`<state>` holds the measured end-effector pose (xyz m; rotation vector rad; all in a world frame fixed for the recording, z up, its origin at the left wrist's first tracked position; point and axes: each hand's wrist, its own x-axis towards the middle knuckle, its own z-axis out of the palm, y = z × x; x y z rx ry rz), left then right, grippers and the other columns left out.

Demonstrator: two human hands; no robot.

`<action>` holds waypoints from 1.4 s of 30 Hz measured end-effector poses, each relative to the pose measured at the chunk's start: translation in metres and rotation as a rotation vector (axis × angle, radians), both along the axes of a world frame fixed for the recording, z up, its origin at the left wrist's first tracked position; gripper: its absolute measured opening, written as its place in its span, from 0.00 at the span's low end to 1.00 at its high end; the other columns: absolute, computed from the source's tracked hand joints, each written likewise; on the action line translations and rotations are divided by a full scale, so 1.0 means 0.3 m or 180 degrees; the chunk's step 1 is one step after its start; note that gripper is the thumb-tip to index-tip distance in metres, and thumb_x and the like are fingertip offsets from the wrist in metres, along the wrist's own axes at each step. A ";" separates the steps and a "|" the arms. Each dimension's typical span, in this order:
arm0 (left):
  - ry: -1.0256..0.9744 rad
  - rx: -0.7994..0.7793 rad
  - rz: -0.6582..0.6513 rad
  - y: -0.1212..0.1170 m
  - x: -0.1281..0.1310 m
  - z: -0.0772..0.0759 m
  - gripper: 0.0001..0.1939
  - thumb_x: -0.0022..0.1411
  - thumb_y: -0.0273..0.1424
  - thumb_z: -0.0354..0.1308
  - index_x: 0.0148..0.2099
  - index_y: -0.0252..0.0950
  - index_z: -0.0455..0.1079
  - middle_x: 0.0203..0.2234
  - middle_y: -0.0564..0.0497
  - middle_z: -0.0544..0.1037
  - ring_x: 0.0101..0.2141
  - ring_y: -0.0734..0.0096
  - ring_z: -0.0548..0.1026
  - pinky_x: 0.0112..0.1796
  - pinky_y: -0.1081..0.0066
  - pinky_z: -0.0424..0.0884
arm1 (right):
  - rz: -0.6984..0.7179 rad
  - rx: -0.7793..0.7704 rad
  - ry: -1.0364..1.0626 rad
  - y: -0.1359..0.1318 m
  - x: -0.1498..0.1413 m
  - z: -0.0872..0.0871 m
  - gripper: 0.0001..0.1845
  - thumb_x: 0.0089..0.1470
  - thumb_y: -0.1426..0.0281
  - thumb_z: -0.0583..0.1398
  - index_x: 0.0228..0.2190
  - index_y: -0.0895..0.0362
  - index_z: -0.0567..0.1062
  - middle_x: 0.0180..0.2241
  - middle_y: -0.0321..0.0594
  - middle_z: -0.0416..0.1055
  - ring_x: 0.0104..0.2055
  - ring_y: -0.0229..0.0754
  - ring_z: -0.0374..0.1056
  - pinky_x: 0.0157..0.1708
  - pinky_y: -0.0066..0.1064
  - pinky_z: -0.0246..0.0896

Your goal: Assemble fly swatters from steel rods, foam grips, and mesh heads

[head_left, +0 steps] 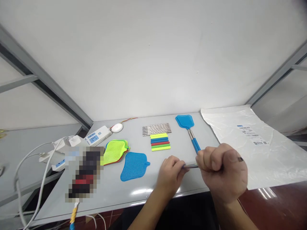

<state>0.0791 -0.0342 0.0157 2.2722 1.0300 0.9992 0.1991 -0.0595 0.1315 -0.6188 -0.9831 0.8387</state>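
Note:
My left hand [169,175] is closed, with a bit of blue, seemingly a handle grip [184,166], showing at its fingertips. A short length of metal rod [192,165] runs from that blue piece into my right hand [224,171], a fist wrapped around the rod's other end. Most of the grip and the rod is hidden by my fingers. Left of my hands, a loose blue fly swatter head [134,166] lies flat on the table. Beyond my right hand lie blue fly swatters [185,121] with metal shafts and blue handles, overlapping.
Behind my hands are a row of metal rods [157,129] and several coloured handle grips [160,140]. Swatter heads [114,151] are stacked at left, near a pixelated object [85,174], power strips [98,135] and cables. A white plastic package [240,140] covers the table's right side.

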 end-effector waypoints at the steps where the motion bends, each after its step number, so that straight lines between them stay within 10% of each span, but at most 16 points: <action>1: -0.0002 -0.0016 0.0018 0.001 0.000 -0.001 0.08 0.66 0.33 0.51 0.38 0.37 0.70 0.30 0.50 0.68 0.31 0.70 0.65 0.33 0.70 0.65 | 0.0029 -0.0002 -0.0038 0.003 -0.004 -0.004 0.22 0.64 0.63 0.50 0.19 0.56 0.61 0.15 0.28 0.47 0.16 0.31 0.45 0.17 0.26 0.42; 14: -0.0438 -0.0264 -0.0046 0.009 -0.003 -0.003 0.07 0.66 0.29 0.50 0.41 0.36 0.69 0.36 0.48 0.68 0.35 0.69 0.68 0.37 0.68 0.68 | 0.0033 -0.0067 -0.0219 0.056 -0.028 -0.034 0.20 0.63 0.62 0.51 0.21 0.55 0.61 0.17 0.28 0.47 0.17 0.30 0.44 0.17 0.26 0.40; 24: -0.0534 -0.0375 0.0013 0.002 -0.014 -0.015 0.05 0.66 0.28 0.49 0.39 0.36 0.66 0.33 0.49 0.72 0.36 0.65 0.67 0.38 0.65 0.66 | -0.0124 -0.0415 -0.1183 0.062 -0.071 -0.190 0.20 0.64 0.63 0.50 0.21 0.56 0.62 0.20 0.32 0.56 0.22 0.35 0.54 0.23 0.30 0.49; 42: -0.0856 -0.1041 -0.0361 -0.012 -0.039 0.011 0.12 0.60 0.22 0.48 0.45 0.38 0.64 0.40 0.47 0.73 0.41 0.63 0.72 0.44 0.65 0.67 | 0.0162 -0.0882 -0.0851 0.051 -0.063 -0.262 0.20 0.62 0.63 0.50 0.20 0.54 0.60 0.21 0.36 0.56 0.29 0.43 0.62 0.30 0.39 0.60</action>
